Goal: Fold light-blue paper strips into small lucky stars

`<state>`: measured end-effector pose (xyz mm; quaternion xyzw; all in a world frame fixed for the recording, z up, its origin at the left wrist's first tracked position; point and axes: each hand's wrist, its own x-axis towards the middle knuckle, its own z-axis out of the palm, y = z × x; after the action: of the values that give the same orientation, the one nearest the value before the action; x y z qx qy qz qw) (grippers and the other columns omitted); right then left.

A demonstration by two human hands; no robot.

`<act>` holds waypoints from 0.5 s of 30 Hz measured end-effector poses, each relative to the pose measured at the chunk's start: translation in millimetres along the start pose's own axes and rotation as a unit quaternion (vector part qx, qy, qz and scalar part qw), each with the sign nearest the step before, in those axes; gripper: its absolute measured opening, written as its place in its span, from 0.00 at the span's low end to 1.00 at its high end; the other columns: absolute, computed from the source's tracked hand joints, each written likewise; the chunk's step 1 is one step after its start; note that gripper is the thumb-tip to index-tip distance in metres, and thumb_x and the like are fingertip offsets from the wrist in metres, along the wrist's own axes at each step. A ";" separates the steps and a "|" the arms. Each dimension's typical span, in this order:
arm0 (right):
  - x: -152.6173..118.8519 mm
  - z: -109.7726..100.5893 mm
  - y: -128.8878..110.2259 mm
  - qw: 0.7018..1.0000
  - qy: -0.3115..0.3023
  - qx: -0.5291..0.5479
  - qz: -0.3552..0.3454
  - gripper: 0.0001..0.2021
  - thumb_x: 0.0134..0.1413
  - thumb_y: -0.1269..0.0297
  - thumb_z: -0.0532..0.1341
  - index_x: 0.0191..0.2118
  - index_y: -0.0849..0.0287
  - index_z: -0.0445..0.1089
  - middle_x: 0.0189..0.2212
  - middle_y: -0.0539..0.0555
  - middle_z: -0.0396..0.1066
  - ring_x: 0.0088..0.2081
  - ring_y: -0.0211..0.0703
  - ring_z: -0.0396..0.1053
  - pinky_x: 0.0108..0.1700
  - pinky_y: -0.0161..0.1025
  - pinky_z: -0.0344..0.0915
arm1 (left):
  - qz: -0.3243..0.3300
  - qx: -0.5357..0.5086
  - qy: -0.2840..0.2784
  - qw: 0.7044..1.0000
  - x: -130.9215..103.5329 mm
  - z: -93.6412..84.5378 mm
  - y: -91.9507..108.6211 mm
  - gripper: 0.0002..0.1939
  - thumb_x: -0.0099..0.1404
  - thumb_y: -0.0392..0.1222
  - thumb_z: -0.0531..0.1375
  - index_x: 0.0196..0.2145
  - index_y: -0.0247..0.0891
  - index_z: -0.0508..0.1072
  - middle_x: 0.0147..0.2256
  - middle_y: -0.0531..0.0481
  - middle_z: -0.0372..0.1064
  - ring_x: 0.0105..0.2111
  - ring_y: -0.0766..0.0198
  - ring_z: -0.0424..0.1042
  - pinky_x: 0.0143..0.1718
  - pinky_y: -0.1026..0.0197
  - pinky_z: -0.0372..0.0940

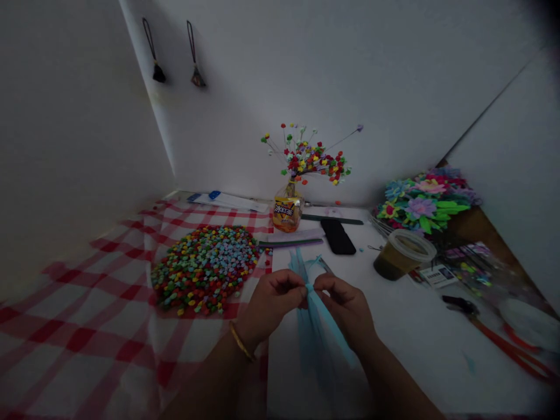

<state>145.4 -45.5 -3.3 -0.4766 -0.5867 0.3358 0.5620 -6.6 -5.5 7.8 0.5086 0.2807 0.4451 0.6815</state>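
the head view is dim and underexposed, with the brightest area on the plain white wall (350,70) at the top and the light falling off toward the bottom edge, where the two forearms become almost black. the corners are darkened, strongest at the upper right, and straight lines bend near the edges from the wide lens. the red long-handled tool (503,341) at the right border is soft and blurred, while the pile of small multicoloured paper pieces (205,268) is fairly sharp.

A white table (420,332) carries a red-checked cloth (87,315) left of the hands, with a heap of coloured paper stars (205,268) on it. Beyond the hands stand a bottle vase (287,211) and a black phone (338,235); a lidded cup (403,254) sits to their right.
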 end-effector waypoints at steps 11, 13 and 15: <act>0.6 6.6 9.1 0.993 0.009 0.079 0.081 0.11 0.47 0.55 0.63 0.27 0.57 0.68 0.24 0.50 0.69 0.28 0.40 0.65 0.30 0.36 0.63 | 0.008 -0.060 0.024 0.998 1.0 4.3 -7.6 0.09 0.45 0.39 0.69 0.25 0.35 0.75 0.23 0.54 0.69 0.25 0.68 0.67 0.29 0.66 0.62; 1.6 5.7 9.3 0.997 0.007 0.046 0.055 0.09 0.48 0.57 0.63 0.27 0.57 0.68 0.25 0.50 0.68 0.29 0.41 0.65 0.33 0.37 0.63 | 0.013 -0.041 0.020 0.999 1.7 2.5 -6.1 0.09 0.47 0.40 0.69 0.24 0.34 0.75 0.22 0.54 0.68 0.24 0.69 0.66 0.29 0.66 0.61; 2.4 4.7 7.9 1.000 0.016 0.006 0.024 0.07 0.48 0.60 0.63 0.29 0.57 0.69 0.27 0.51 0.69 0.31 0.42 0.66 0.35 0.38 0.63 | 0.022 -0.014 0.024 0.999 2.7 0.8 -5.5 0.07 0.48 0.40 0.68 0.24 0.34 0.75 0.23 0.53 0.69 0.25 0.68 0.66 0.29 0.66 0.61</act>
<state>142.5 -40.0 -10.5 -0.4921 -0.5641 0.3452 0.5661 -2.9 -3.8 3.0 0.4948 0.2793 0.4759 0.6714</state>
